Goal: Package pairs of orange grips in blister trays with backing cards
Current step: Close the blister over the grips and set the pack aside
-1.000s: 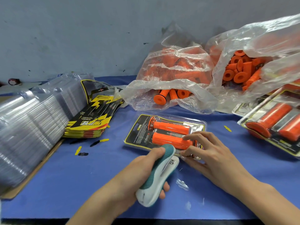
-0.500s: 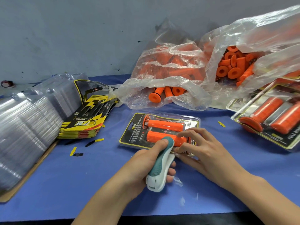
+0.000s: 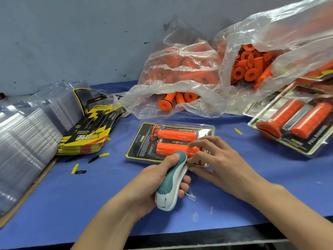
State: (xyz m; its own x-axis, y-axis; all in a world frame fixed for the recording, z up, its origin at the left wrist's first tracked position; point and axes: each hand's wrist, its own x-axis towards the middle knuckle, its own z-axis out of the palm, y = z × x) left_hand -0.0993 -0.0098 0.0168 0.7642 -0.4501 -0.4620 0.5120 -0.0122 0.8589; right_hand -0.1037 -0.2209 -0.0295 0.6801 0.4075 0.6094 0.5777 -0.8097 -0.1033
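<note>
The left hand is clenched around the stapler, its nose at the near edge of the blister pack, likely to pin the card; just right of that grip, the right hand presses flat, fingers straight, steadying the pack

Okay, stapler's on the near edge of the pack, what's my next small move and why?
Probably squeeze the stapler shut. The left hand grips it with its nose over the blister pack's near edge, and the right hand presses the pack flat, so the edge looks ready to be fastened.
</note>
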